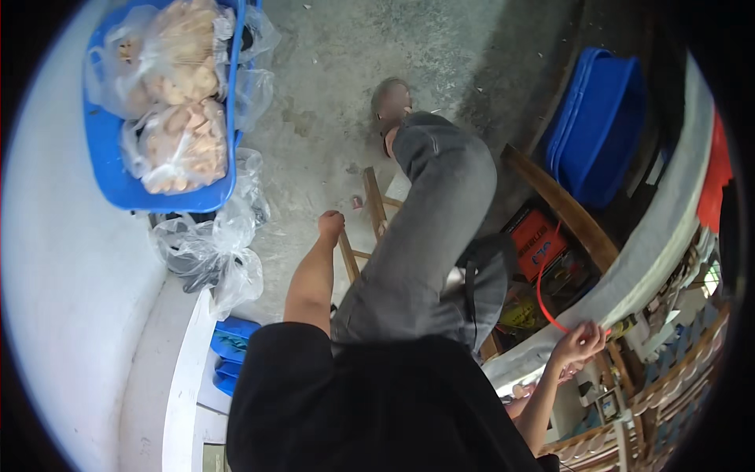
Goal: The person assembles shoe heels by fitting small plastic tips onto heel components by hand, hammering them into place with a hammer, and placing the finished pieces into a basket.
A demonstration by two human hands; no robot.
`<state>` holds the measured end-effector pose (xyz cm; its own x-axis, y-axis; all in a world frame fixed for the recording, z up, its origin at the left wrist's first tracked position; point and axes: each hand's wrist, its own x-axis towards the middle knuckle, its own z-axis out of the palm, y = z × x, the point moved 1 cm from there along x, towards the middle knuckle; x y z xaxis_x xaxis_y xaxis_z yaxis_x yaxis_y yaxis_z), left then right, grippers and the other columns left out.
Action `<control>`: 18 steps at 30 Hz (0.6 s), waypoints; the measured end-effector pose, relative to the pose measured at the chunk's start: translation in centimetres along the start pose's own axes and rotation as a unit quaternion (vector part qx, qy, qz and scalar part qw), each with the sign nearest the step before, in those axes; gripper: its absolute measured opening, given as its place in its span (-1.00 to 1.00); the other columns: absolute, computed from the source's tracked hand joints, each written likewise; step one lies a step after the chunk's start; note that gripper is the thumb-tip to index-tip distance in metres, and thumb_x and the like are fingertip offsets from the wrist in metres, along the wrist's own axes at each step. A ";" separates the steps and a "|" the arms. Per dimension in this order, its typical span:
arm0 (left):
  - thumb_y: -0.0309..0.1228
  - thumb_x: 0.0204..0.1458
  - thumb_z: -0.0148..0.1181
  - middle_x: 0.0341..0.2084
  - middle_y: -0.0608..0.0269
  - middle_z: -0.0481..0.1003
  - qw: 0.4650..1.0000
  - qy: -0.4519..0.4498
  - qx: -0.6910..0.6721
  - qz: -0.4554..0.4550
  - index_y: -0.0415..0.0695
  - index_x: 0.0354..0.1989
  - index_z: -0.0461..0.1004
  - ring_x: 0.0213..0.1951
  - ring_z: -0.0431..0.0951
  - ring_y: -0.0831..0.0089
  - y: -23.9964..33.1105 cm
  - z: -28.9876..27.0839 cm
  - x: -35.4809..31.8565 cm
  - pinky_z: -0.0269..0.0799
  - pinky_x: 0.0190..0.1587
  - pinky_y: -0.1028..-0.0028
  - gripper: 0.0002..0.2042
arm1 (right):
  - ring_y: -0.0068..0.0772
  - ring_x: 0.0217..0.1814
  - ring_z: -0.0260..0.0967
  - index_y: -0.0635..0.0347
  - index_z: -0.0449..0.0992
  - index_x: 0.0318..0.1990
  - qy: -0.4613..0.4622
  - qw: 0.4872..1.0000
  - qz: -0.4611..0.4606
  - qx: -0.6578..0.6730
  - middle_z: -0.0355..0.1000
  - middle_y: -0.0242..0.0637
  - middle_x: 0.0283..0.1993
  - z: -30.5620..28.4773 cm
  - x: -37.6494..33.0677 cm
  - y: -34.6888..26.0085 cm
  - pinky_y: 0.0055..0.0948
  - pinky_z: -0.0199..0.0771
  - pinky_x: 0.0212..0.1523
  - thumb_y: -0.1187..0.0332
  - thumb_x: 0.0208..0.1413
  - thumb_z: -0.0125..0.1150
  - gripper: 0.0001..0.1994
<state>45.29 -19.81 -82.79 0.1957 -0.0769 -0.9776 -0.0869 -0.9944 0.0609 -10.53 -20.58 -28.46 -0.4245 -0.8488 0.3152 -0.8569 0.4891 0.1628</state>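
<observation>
1. Right hand (580,346): grip narrow, pinching red strap (541,293) at the desk (654,245) edge.
2. Left hand (332,226): grip closed on wooden stool (350,259).
3. Floor (322,55) opens ahead, between blue basket (106,153) and desk.

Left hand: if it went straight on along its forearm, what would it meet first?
The way ahead of the left hand looks free over the floor; farther on, the line passes near the foot, though depth is unclear.
</observation>
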 end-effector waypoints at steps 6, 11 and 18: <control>-0.49 0.22 0.10 -0.26 0.27 0.58 0.958 -0.053 -0.169 -0.224 0.09 0.24 0.53 -0.26 0.64 0.34 -3.1 1.2 4.8 0.61 -0.28 0.25 -0.59 | -0.19 0.00 0.39 0.29 0.60 -0.01 -0.131 0.984 0.115 -0.028 0.32 -0.02 0.18 0.6 2.4 -1.7 -0.19 0.48 -0.01 0.37 0.34 0.29 -0.81; -0.52 0.23 0.08 -0.18 0.30 0.50 0.942 0.010 -0.250 -0.225 0.19 0.40 0.40 -0.19 0.63 0.28 0.1 5.3 2.5 0.64 -0.15 0.18 -0.46 | -0.10 0.00 0.35 0.36 0.55 -0.05 -0.118 0.978 0.093 -0.144 0.33 -0.03 0.02 -0.7 4.2 -2.5 -0.05 0.41 0.12 0.29 0.31 0.29 -0.73; -0.43 0.22 0.14 -0.15 0.34 0.48 0.926 -0.012 -0.301 -0.226 0.14 0.35 0.41 -0.20 0.47 0.42 0.8 5.6 4.7 0.54 -0.14 0.23 -0.52 | -0.09 -0.03 0.33 0.33 0.52 -0.28 -0.207 0.951 0.204 -0.103 0.35 -0.07 -0.07 -1.1 5.8 -3.3 -0.03 0.37 0.11 0.27 0.20 0.26 -0.76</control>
<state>40.68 -20.58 -88.43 0.0564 0.3513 -0.9346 0.5611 -0.7854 -0.2614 -9.81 -26.87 -26.17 -0.8248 -0.5654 0.0033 -0.5389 0.7879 0.2981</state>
